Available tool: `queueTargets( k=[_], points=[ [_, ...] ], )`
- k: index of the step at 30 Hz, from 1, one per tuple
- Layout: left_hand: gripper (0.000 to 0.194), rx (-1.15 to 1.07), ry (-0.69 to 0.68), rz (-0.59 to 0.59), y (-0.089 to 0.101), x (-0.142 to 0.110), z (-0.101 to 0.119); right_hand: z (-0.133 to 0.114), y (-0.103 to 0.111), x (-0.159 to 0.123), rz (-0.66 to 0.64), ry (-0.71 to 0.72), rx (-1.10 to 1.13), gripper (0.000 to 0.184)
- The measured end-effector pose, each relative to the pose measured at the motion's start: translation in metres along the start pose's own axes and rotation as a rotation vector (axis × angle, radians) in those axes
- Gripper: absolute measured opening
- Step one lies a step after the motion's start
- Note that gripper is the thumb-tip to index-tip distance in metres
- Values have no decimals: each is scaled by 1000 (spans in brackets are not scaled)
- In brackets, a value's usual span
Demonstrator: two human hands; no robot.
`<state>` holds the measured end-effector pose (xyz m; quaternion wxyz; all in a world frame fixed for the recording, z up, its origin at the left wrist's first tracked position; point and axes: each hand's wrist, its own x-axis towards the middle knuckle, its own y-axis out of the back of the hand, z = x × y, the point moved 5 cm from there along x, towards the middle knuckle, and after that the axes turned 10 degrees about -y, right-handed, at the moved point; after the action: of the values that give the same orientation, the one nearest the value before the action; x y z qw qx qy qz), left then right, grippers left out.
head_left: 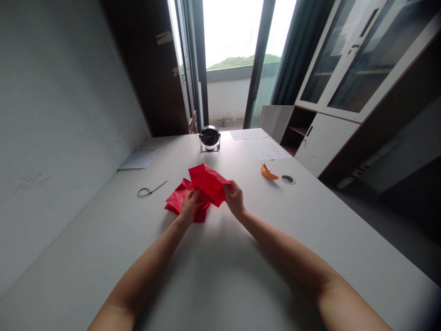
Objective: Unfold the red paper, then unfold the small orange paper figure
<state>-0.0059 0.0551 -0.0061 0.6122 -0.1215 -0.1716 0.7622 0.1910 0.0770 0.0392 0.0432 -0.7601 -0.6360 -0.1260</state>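
Two creased pieces of red paper, or two parts of one, are in front of me over the white table. The upper red paper [208, 181] is raised and tilted, its right edge pinched by my right hand [234, 197]. Lower and to the left lies the other red paper [177, 200], with fold lines across it. My left hand [190, 206] is closed at the place where both overlap, its fingertips partly hidden against the red paper. Whether the two parts are joined cannot be made out.
On the white table [275, 230] lie a looped black cable tie [144, 192] at left, an orange folded paper [268, 172] and a tape roll [288, 179] at right. A round black lamp-like device [210, 138] stands behind. Paper sheets [138, 158] lie by the wall.
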Motion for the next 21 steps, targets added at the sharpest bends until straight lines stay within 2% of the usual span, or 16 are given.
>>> queueTargets(
  k=[3,6,9,14,17,21],
  points=[
    [25,-9,82,-31,-4,-5,-4,-4,-2,-4,-4,15,12,35],
    [25,17,95,-48,-4,-6,-4,-6,-4,-6,-13,28,19,35],
    [23,13,9,-21,2,-1,3,-4,-3,-2,-10,19,49,34],
    [17,33,-251,156,26,15,27,2,3,10,58,-29,112,38],
    [15,82,-327,142,34,20,36,4,0,12,29,-49,139,37],
    [16,169,-362,122,39,26,41,6,-2,16,18,-101,212,36]
  ],
)
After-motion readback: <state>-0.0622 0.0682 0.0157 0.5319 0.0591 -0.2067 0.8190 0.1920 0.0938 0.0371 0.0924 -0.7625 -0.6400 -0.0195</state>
